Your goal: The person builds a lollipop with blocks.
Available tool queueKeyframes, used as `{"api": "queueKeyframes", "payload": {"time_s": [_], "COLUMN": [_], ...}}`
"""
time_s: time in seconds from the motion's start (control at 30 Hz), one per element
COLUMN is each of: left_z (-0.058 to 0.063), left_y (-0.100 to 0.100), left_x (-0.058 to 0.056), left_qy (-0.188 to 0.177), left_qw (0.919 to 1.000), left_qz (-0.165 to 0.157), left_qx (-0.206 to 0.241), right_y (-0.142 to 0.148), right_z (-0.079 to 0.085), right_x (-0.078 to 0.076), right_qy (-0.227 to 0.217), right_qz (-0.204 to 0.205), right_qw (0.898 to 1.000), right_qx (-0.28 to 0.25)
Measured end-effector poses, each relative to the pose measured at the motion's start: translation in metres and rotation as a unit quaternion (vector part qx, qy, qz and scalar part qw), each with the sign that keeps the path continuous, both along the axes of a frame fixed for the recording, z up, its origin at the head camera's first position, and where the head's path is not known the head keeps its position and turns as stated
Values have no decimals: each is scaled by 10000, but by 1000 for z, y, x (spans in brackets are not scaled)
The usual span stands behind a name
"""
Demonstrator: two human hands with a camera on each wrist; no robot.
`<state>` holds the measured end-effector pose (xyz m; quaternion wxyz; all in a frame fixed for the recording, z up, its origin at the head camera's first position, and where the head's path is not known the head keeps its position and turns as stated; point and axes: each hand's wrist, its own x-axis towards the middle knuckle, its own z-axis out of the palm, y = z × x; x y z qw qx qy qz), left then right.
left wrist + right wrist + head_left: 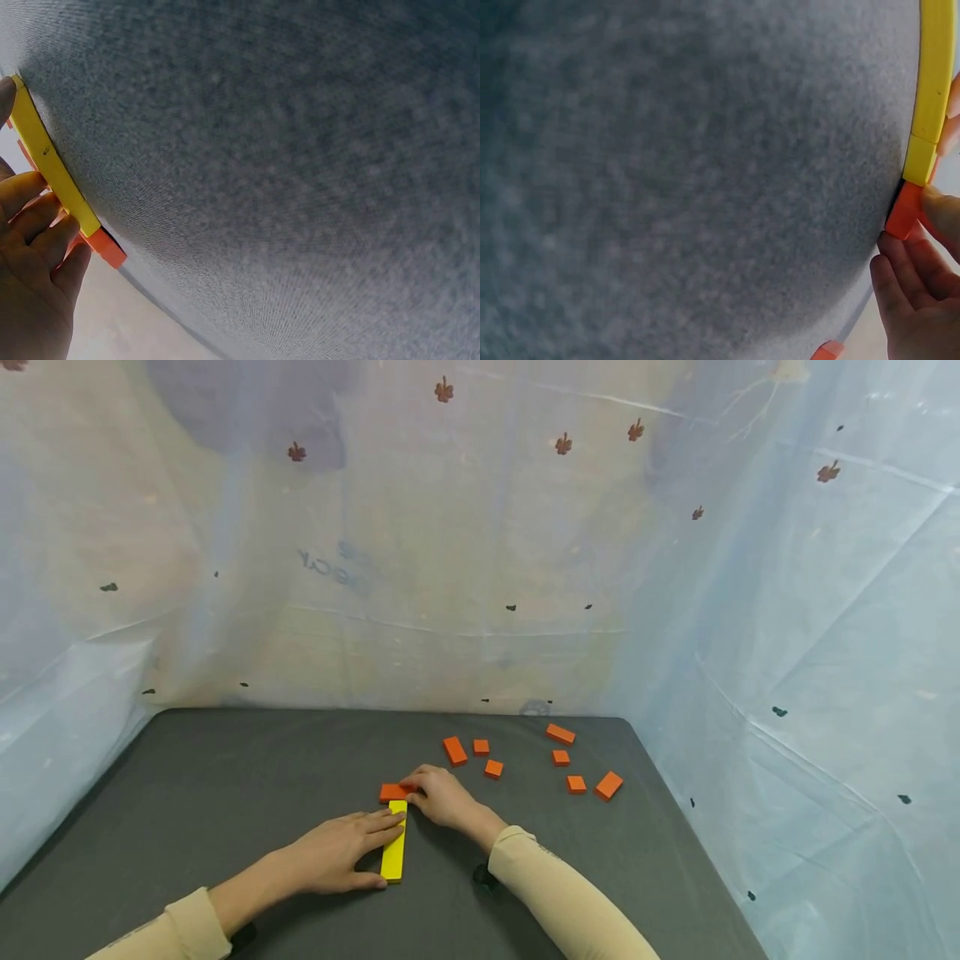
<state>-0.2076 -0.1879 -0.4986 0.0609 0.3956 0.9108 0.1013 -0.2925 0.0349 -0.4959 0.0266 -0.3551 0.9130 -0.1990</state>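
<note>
A long yellow block [393,852] lies on the dark table, pointing away from me. My left hand [337,852] rests along its left side, with extended fingers over the far part and the thumb at the near end. Across the far end of the yellow block lies an orange block [392,792], partly covered by my right hand [446,797]. That hand pinches the orange block's right end between thumb and fingers. In the right wrist view, the orange block [904,210] meets the end of the yellow block [934,75].
Several loose orange blocks lie at the back right, among them a longer piece [454,751], a small piece [493,769] and another longer piece [609,786]. Translucent plastic sheeting [420,552] hangs behind and beside the dark table [247,777].
</note>
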Motion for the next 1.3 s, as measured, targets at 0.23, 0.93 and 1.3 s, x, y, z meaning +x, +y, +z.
{"api": "queueKeyframes", "payload": {"time_s": [0.23,0.93,1.3], "left_z": [-2,-3,1], "left_y": [0,2,1], "left_x": [-1,0,2], "left_qy": [-36,39,166], "left_qw": [10000,9998,9992], "left_qz": [37,50,310], "left_qx": [-28,193,174], "right_y": [1,14,60], "right_z": [-2,7,18], "right_x": [1,5,3], "right_qy": [143,-106,-371], "right_qz": [60,-87,-744], "right_qw": [9999,9994,9877], "right_qx": [37,-312,-1322]}}
